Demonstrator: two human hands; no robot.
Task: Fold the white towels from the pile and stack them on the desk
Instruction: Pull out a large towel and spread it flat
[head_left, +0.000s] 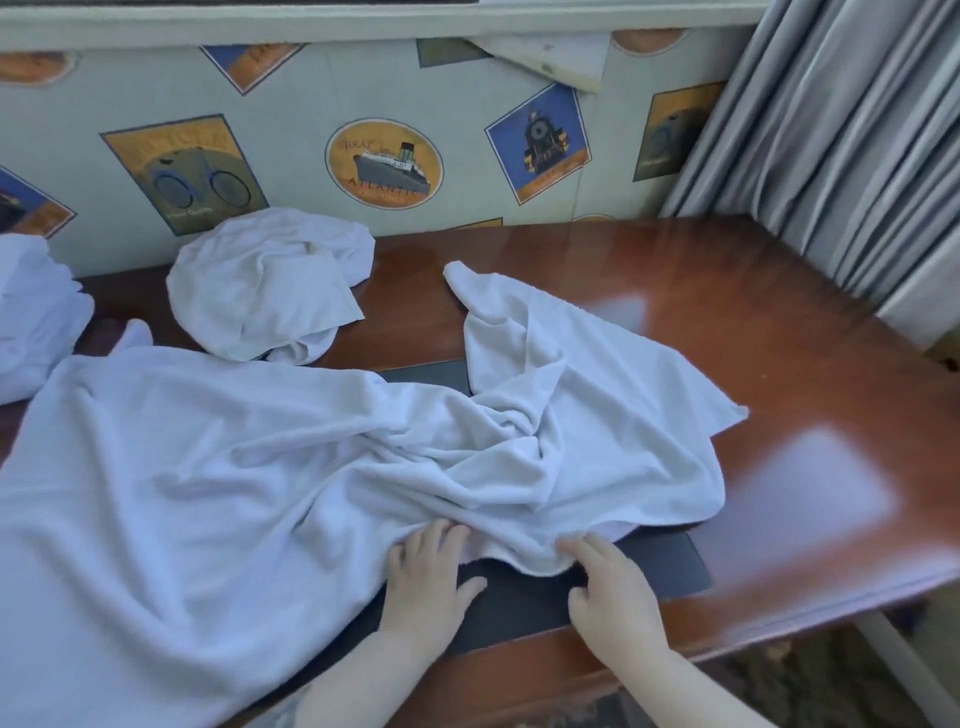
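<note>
Together both hands (511, 582) press the rumpled white towel's (249, 467) near edge.

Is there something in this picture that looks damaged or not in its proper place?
Yes. A flap of wallpaper at the top of the wall has peeled loose and hangs down, showing its pale back. Also, the big towel lies crumpled across a dark mat on the desk, hiding most of it.
</note>
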